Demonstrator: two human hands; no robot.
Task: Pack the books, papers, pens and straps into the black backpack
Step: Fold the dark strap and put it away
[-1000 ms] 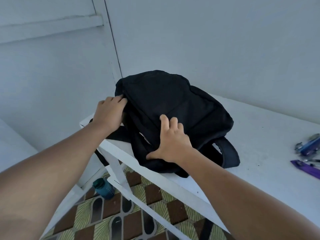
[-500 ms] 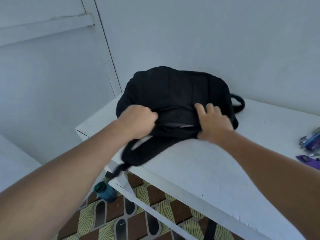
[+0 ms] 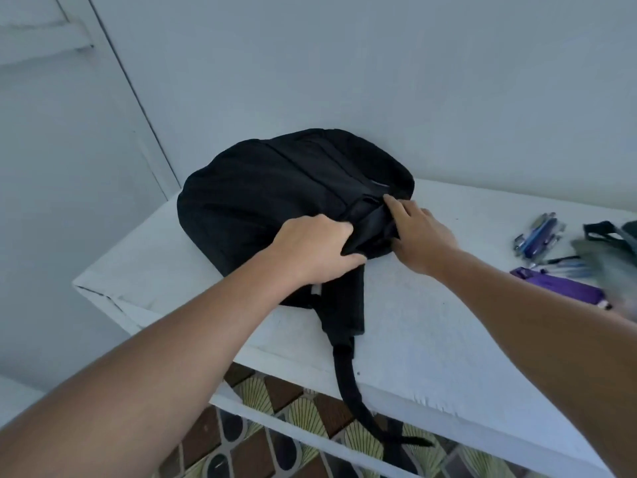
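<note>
Gripping the near edge of the black backpack (image 3: 275,188), my left hand (image 3: 315,248) has its grip closed on a bunch of the dark fabric, thumb underneath and fingers curled over the top. My right hand (image 3: 418,236) lies on the same edge just beside it, fingers stretched forward and pressed against the fabric near a seam; its grip is loose, and I cannot tell whether it pinches anything. The backpack lies flat on the white counter (image 3: 431,322), near the counter's left corner, its far side close to the pale wall (image 3: 344,63). One black shoulder strap (image 3: 348,339) runs from under my left hand across the counter and hangs over the front edge toward the patterned tiled floor (image 3: 293,419). Well to the right on the counter sits a cluster of blue pens (image 3: 539,234), with a purple strap (image 3: 562,289) lying nearer me. Beside the pens, at the frame's right edge, there is a blurred grey-and-dark item (image 3: 610,246) I cannot identify.
</note>
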